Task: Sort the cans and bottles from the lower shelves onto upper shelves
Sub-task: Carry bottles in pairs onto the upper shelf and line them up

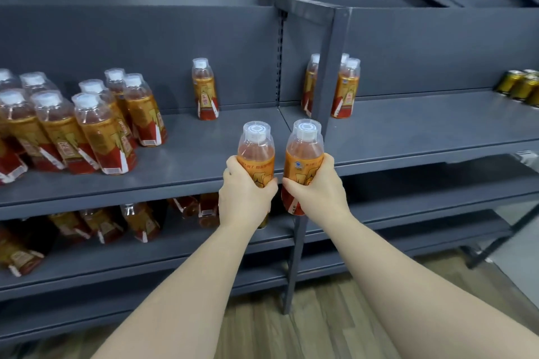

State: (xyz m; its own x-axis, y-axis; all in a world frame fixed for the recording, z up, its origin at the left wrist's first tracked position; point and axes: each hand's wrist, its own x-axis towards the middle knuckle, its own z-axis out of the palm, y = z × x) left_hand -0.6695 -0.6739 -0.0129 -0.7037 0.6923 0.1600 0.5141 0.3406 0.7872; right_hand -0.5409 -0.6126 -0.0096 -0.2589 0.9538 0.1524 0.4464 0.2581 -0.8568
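Observation:
My left hand (245, 194) grips an orange-labelled tea bottle (255, 148) round its middle. My right hand (318, 186) grips a second bottle of the same kind (304, 151). Both bottles are upright, side by side, held in front of the edge of the upper shelf (204, 154). On that shelf a cluster of several bottles (87, 125) stands at the left, and a single bottle (205, 89) stands near the back wall. More bottles (140, 220) stand on the lower shelf, partly hidden under the upper one.
A grey upright post (326, 73) divides the two shelf bays; two bottles (347, 87) stand just behind it. Gold cans (522, 86) sit at the far right of the right bay's shelf (437, 122). Wooden floor (291, 329) lies below.

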